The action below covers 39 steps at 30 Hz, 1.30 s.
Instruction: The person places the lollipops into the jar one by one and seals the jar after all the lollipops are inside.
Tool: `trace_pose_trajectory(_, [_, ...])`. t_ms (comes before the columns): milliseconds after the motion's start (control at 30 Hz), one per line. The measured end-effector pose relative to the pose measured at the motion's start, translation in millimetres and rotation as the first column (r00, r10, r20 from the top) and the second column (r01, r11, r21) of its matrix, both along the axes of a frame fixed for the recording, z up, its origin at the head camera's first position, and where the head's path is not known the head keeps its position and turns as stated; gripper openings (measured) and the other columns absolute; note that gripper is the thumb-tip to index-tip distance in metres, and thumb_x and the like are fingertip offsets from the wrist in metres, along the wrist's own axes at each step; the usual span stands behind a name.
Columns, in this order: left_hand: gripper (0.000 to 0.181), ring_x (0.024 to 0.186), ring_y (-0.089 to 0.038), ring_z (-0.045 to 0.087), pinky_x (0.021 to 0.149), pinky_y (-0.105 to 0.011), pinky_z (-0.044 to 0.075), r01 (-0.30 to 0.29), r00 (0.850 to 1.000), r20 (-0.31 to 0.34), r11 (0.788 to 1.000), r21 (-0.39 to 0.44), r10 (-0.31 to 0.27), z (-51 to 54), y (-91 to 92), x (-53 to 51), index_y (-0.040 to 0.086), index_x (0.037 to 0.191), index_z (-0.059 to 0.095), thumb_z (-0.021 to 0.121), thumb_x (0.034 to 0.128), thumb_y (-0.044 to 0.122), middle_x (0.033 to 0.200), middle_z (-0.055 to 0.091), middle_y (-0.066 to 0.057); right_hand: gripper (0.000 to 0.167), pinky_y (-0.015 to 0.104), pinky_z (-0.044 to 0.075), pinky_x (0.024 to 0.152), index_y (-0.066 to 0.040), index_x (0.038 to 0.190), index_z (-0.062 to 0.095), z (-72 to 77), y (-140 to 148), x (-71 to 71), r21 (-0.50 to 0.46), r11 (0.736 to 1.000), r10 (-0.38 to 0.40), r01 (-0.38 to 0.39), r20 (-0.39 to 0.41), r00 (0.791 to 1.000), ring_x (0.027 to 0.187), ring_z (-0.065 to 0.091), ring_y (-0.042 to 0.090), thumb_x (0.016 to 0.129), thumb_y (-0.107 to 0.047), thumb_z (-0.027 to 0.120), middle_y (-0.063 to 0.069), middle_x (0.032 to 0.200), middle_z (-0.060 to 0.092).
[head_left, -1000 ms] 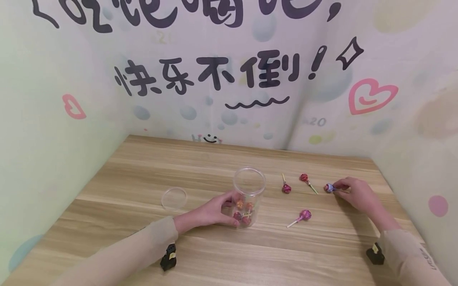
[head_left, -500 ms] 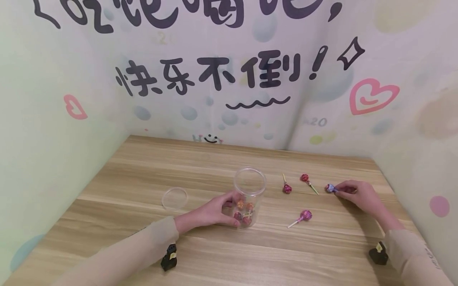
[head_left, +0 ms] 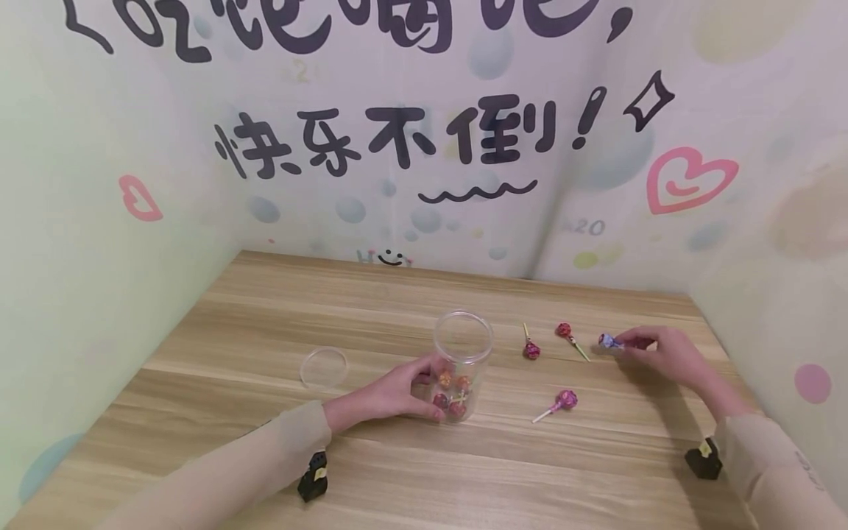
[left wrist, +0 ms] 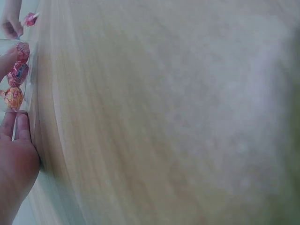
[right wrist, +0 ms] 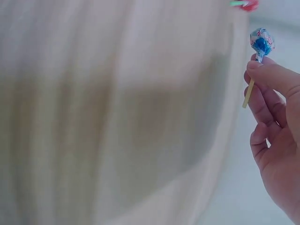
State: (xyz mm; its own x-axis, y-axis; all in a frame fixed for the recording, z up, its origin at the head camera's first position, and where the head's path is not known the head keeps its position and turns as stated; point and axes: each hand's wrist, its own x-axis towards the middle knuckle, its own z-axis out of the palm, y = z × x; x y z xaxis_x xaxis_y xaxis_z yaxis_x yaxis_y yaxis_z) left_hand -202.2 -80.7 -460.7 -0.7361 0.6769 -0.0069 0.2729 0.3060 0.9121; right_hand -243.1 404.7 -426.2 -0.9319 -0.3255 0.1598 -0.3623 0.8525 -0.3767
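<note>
Near the table's middle stands a clear plastic jar (head_left: 464,353), upright and without a lid, with several wrapped lollipops (head_left: 453,394) at its bottom. My left hand (head_left: 394,390) grips the jar from its left side, thumb in front; the left wrist view shows its fingers around the jar wall. At the right, my right hand (head_left: 669,357) pinches a blue-wrapped lollipop (right wrist: 262,41) by its stick, between thumb and fingers, with the candy end pointing left. In the head view this lollipop appears just above the table.
A round clear lid (head_left: 323,367) lies left of the jar. Right of the jar lie a dark red lollipop (head_left: 531,350), a red lollipop (head_left: 564,330) with a green stick, and a pink-purple lollipop (head_left: 566,400). A printed cloth wall (head_left: 391,221) rises behind the table (head_left: 218,412).
My right hand has raised the blue lollipop slightly off the table, and it now sits a little higher in view. The left hand and jar have stayed in place.
</note>
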Motion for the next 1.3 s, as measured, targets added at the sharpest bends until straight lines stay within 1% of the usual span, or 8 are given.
trace_pose_trajectory(67, [0.066,0.127,-0.023,0.053,0.111,-0.036,0.042,0.001,1.0,0.004,1.0,0.005,-0.001,0.3,0.3,0.1,0.008,0.136,0.05,0.084,0.079,0.018,0.137,0.056,-0.007,0.019,0.02,0.05,0.068,-0.011,0.105,0.075,7.3,-5.3,-1.4,0.009,1.0,0.004,-0.004,0.017,1.0,0.078,0.053,-0.011,0.086,-0.01,0.074,0.003,0.089,0.074])
trace_pose_trajectory(233, [0.065,0.126,-0.023,0.053,0.111,-0.037,0.042,-0.008,1.0,0.007,1.0,0.004,0.008,1.2,0.2,0.7,0.009,0.133,0.052,0.084,0.078,0.018,0.133,0.058,-0.007,0.016,0.021,0.048,0.067,-0.014,0.105,0.075,26.4,-24.8,-5.8,-0.005,0.999,0.046,-0.046,-0.007,0.999,0.078,0.054,-0.009,0.09,-0.015,0.072,-0.002,0.091,0.074])
trace_pose_trajectory(367, [0.063,0.126,-0.022,0.054,0.111,-0.036,0.042,-0.004,1.0,-0.004,1.0,-0.002,0.004,2.2,0.1,0.8,0.01,0.131,0.053,0.084,0.0777,0.018,0.132,0.058,-0.006,0.013,0.021,0.046,0.064,-0.013,0.103,0.075,46.4,-45.4,-8.9,-0.036,0.995,0.097,-0.098,-0.017,0.995,0.075,0.054,-0.005,0.091,-0.012,0.07,-0.004,0.087,0.072])
trace_pose_trajectory(600, [0.062,0.13,-0.019,0.05,0.113,-0.036,0.04,0.006,1.0,-0.003,1.0,-0.02,-0.006,3.3,-0.2,0.7,0.012,0.132,0.052,0.084,0.0788,0.019,0.142,0.053,-0.003,0.012,0.021,0.043,0.061,-0.015,0.104,0.073,85.5,-85.0,-7.4,-0.037,0.988,0.148,-0.148,0.011,0.989,0.074,0.053,0.001,0.093,-0.014,0.068,-0.004,0.085,0.069])
trace_pose_trajectory(700, [0.06,0.132,-0.02,0.049,0.113,-0.035,0.04,0.012,1.0,-0.006,1.0,-0.019,-0.012,3.6,0.0,1.1,0.012,0.131,0.053,0.083,0.0793,0.018,0.146,0.051,-0.004,0.012,0.021,0.042,0.061,-0.016,0.103,0.073,99.0,-100.7,-4.5,-0.045,0.983,0.179,-0.179,-0.005,0.984,0.073,0.052,0.004,0.092,-0.014,0.069,-0.005,0.083,0.067])
trace_pose_trajectory(833, [0.059,0.131,-0.021,0.05,0.112,-0.033,0.041,0.014,1.0,-0.02,1.0,-0.008,-0.014,2.5,0.6,1.4,0.011,0.13,0.053,0.083,0.0795,0.019,0.144,0.052,-0.005,0.015,0.02,0.041,0.06,-0.019,0.101,0.074,112.5,-121.0,1.4,-0.033,0.97,0.239,-0.241,-0.054,0.97,0.07,0.05,0.004,0.089,-0.012,0.073,-0.01,0.08,0.064])
trace_pose_trajectory(1000, [0.057,0.126,-0.021,0.052,0.11,-0.031,0.043,0.008,1.0,-0.03,1.0,0.012,-0.008,0.6,0.9,1.1,0.009,0.126,0.054,0.084,0.0783,0.018,0.135,0.056,-0.006,0.019,0.02,0.04,0.059,-0.021,0.1,0.074,124.7,-143.9,8.6,-0.03,0.946,0.319,-0.324,-0.104,0.942,0.069,0.048,0.002,0.085,-0.009,0.076,-0.013,0.077,0.064])
trace_pose_trajectory(1300, [0.059,0.127,-0.024,0.053,0.11,-0.033,0.044,0.007,1.0,-0.031,1.0,0.028,-0.006,0.3,0.7,0.1,0.007,0.128,0.054,0.084,0.0776,0.017,0.137,0.056,-0.01,0.017,0.02,0.041,0.059,-0.022,0.104,0.075,151.6,-181.5,17.5,-0.036,0.909,0.411,-0.416,-0.103,0.906,0.066,0.047,0.002,0.088,-0.015,0.075,-0.011,0.092,0.073])
